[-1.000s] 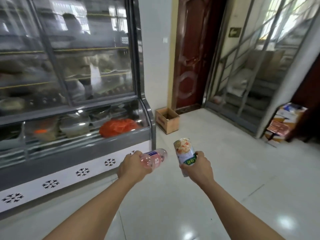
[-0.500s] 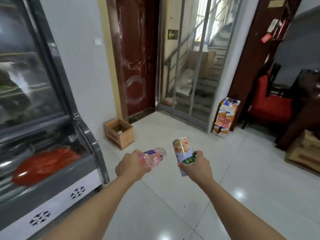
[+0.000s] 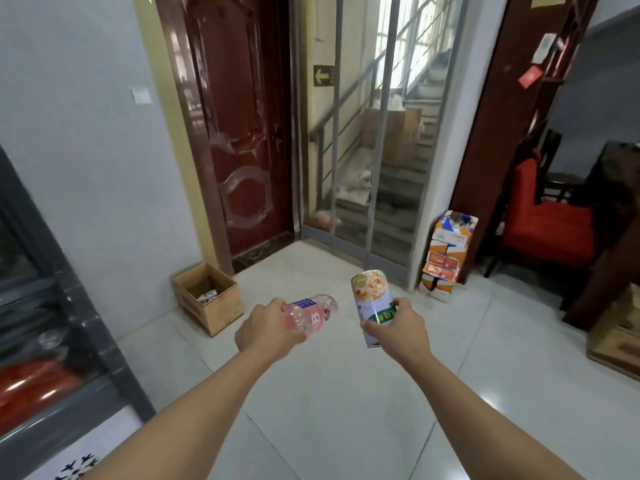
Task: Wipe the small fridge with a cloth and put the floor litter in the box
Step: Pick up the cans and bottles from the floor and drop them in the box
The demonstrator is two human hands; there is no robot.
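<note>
My left hand (image 3: 266,332) grips a clear pink plastic bottle (image 3: 311,311) lying sideways, its cap pointing right. A tall printed can (image 3: 373,303) stands nearly upright in my right hand (image 3: 398,332). Both hands are held out over the white tiled floor. An open cardboard box (image 3: 221,306) sits on the floor against the wall, ahead and to the left of my left hand, with a bit of litter inside. The glass-fronted fridge (image 3: 69,341) fills the left edge, with a red bag behind its glass.
A dark red door (image 3: 235,133) stands behind the box. Glass panels (image 3: 367,150) close off a stairwell ahead. Stacked printed cartons (image 3: 446,251) lean by a pillar at right. A red chair (image 3: 547,220) and wooden crates (image 3: 620,337) stand at far right.
My view has swung right, away from the fridge and toward the door and box. The box now looks nearer. Both hands still hold the bottle and can the same way.
</note>
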